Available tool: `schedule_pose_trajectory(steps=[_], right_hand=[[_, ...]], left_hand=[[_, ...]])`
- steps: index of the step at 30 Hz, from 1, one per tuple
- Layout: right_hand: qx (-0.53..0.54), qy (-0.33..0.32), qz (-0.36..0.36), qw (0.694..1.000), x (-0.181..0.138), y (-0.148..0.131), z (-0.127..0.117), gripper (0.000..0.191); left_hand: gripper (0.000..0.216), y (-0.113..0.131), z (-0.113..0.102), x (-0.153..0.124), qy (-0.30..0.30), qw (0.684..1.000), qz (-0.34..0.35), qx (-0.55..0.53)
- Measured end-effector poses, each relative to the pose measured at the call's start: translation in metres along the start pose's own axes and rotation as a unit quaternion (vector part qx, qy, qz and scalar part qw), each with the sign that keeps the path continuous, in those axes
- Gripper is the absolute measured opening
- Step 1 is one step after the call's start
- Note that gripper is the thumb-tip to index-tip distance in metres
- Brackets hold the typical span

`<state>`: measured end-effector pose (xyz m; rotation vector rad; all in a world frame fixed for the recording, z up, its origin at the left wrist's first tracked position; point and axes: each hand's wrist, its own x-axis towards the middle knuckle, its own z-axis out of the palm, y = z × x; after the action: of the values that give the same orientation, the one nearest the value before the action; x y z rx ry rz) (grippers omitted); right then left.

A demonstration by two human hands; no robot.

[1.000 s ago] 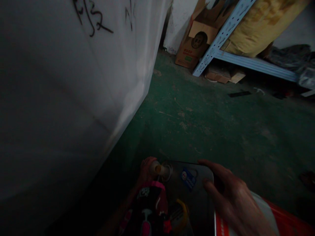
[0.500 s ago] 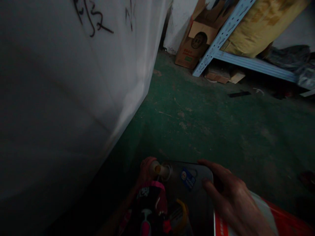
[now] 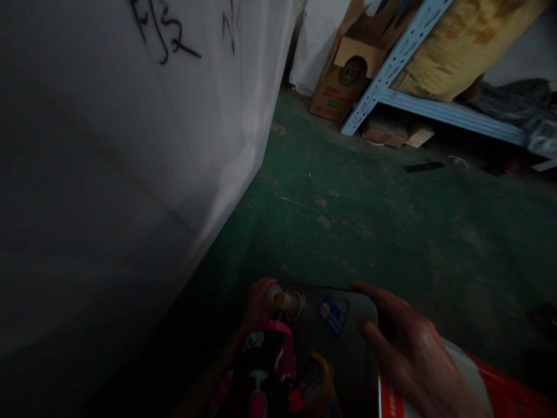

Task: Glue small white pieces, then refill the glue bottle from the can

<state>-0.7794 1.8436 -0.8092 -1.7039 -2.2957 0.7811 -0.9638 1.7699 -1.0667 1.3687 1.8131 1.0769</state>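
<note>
A dark metal can (image 3: 335, 331) with a small blue sticker and a round spout (image 3: 287, 302) is tilted low at the bottom of the view. My right hand (image 3: 409, 348) grips the can's upper right corner, fingers wrapped over its edge. My left hand (image 3: 259, 299) is curled just left of the spout, around something pale that I cannot make out. Below the spout sits a dark thing with pink and yellow parts (image 3: 270, 371). The light is very dim.
A big white sack or sheet with black scrawl (image 3: 130, 145) fills the left side. The green floor (image 3: 369, 220) stretches ahead. At the back stand a cardboard box (image 3: 343, 75) and a pale blue metal rack (image 3: 435, 104) bearing a yellow sack (image 3: 465, 40).
</note>
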Motion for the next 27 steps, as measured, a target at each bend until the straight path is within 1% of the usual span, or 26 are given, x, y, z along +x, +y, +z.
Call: schedule_pose_trajectory(steps=[7,13,16,18,21,24,27], right_hand=[[0.008,0.001,0.026,1.0,-0.001,-0.01,-0.003,0.044],[0.02,0.003,0.012,1.0,0.001,-0.005,-0.002,0.043],[0.013,-0.018,0.025,0.999,0.0,-0.007,-0.003,0.044],[0.01,-0.023,0.018,1.0,0.0,-0.007,-0.004,0.043],[0.0,-0.011,0.006,1.0,0.001,-0.003,-0.006,0.042],[-0.014,-0.031,-0.007,0.999,0.002,0.0,-0.007,0.041],[-0.022,-0.019,-0.003,1.0,0.002,-0.001,-0.005,0.041]], left_hand=[[0.05,-0.001,0.001,0.0,-0.001,1.0,0.0,0.0],[0.046,-0.002,0.001,0.0,-0.001,1.0,-0.006,-0.002],[0.047,-0.002,0.0,0.0,-0.004,1.0,-0.003,-0.004],[0.048,-0.003,0.001,0.0,-0.005,1.0,-0.003,-0.006],[0.048,-0.006,0.003,-0.001,-0.006,1.0,-0.005,-0.007],[0.048,-0.008,0.004,-0.002,-0.007,1.0,-0.007,-0.008],[0.05,-0.008,0.004,-0.002,-0.012,1.0,-0.009,-0.008]])
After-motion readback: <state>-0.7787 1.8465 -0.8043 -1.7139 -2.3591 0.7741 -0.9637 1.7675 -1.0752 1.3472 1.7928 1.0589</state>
